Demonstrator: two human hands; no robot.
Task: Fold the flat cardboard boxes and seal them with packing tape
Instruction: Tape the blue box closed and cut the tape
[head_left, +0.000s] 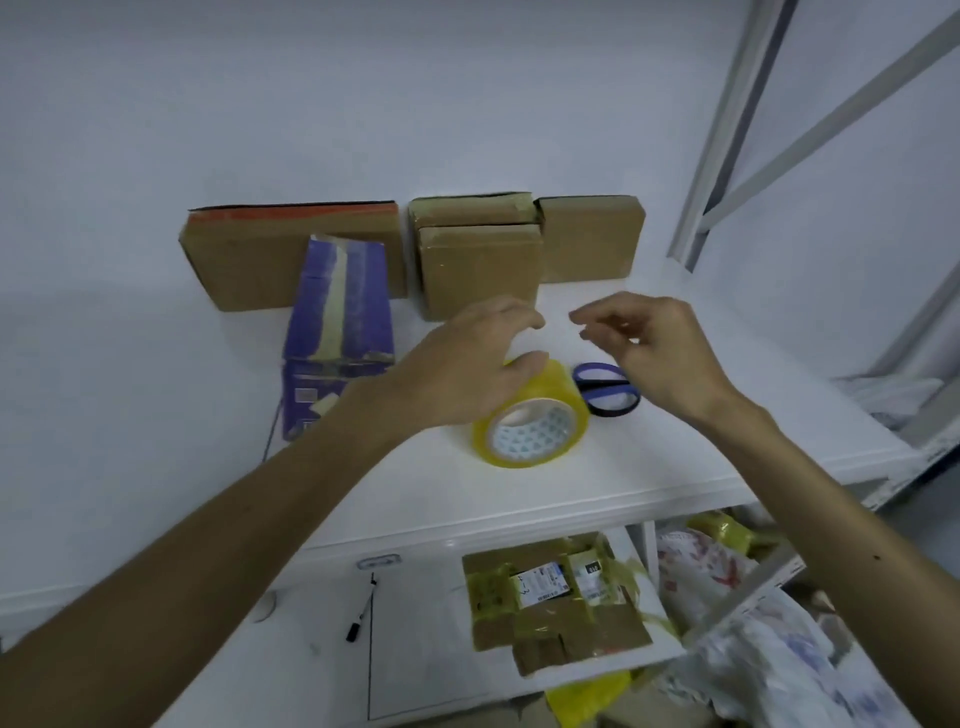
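- White table (675, 457): bears the tape roll (530, 415), which stands on its edge near the middle of the tabletop.
- Wide brown cardboard box (249, 260): beyond the roll and to its left, upright against the wall.
- Group of smaller brown boxes (480, 275): straight beyond the roll, also against the wall.
- Purple carton (337, 332): left of the roll, leaning back on the wide box.
- Taped cardboard bundle (556, 603): on a lower shelf, nearer the person than the roll.
- Left hand (467, 364): arched over the roll, thumb on its upper curve. The fingers reach past it with table showing between, so a true grip cannot be told.
- Right hand (660, 353): raised just right of the roll, not touching it. Its fingers are loosely curled, forefinger and thumb tips near but apart, with nothing seen held.
- Scissors (608, 389): blue handles flat on the table, just beside the roll on its right, partly under the right hand.
- Black marker (361, 613): on the lower shelf, left of the bundle.
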